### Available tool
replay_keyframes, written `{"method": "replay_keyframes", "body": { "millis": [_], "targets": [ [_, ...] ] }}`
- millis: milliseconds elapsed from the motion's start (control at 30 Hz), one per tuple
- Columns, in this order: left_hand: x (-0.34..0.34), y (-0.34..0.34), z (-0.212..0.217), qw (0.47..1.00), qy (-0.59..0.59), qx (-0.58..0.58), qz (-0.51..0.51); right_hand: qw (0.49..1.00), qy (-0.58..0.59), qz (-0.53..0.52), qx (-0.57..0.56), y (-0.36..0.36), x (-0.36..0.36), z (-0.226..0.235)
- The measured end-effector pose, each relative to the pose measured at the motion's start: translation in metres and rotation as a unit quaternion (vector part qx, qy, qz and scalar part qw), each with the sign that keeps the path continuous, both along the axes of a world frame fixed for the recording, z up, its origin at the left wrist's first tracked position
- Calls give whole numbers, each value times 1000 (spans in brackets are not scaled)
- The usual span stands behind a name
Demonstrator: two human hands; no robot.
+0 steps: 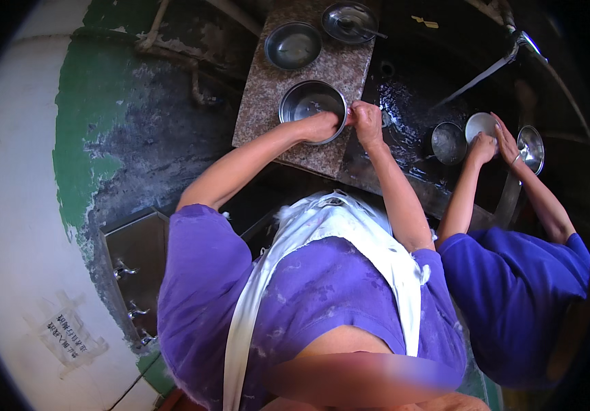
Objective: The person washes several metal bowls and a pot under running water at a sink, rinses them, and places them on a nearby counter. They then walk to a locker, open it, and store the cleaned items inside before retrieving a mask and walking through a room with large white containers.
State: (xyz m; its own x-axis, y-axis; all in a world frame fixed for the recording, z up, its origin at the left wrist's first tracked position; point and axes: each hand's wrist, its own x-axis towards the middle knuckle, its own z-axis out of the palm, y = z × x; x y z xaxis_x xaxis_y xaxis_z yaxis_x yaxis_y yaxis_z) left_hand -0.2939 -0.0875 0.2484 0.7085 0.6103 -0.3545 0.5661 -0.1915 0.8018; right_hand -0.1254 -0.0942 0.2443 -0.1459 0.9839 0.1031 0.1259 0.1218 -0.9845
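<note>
A round metal pot [313,108] sits on the near part of a speckled stone counter. My left hand [321,127] reaches over its near rim, fingers curled inside against the wall; whatever they hold, if anything, is hidden. At the pot's right side my right hand [367,122] is closed round its short handle, of which a reddish bit shows. Behind the pot on the same counter stand a metal bowl [293,46] and, farther right, another metal bowl [348,22] with a utensil in it.
The stone counter [257,103] borders a dark, wet sink [404,130] on its right, where water runs from a tap [519,42]. A co-worker's hands [490,144] hold a pale bowl [480,126] there. Beside it are a metal bowl [449,142] and a shiny metal dish [530,148].
</note>
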Motion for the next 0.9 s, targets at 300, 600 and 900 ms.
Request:
{"method": "replay_keyframes", "body": {
  "millis": [300,600,900],
  "targets": [
    [28,-3,24,952,241,-111,153,997,38,44,-47,2,5,4],
    [2,-9,19,874,481,-57,-36,1000,17,6,-7,-6,-1,0],
    [29,-4,-22,985,40,-43,163,999,31,-38,-25,-8,-4,5]
  ]
}}
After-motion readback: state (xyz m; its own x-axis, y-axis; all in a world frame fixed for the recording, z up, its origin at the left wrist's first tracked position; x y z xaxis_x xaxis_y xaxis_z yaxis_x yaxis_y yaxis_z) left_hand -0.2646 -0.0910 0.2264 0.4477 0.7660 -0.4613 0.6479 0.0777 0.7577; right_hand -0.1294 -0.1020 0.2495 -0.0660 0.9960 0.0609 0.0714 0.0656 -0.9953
